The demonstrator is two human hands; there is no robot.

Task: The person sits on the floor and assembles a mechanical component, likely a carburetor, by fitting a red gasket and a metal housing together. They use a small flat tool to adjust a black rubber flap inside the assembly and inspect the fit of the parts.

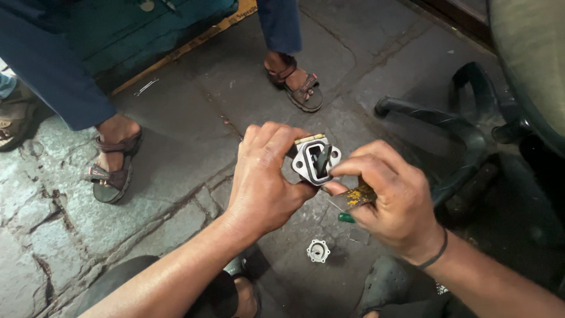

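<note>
My left hand (265, 176) grips a small grey metal part (316, 162) with a flanged, roughly square face and a dark opening in its middle. It is held up in front of me above the stone floor. My right hand (391, 197) holds a thin tool with a green tip (347, 217) and a yellow-smeared piece (356, 197), with its fingertips touching the right edge of the metal part. A small round metal cover (318, 251) lies on the floor below both hands.
Another person stands close ahead in blue trousers and brown sandals (113, 171), the other foot (299, 87) further back. A dark plastic chair base (453, 129) is at the right. My knees and a dark shoe (385, 285) are at the bottom. Uneven stone paving (53, 224) lies to the left.
</note>
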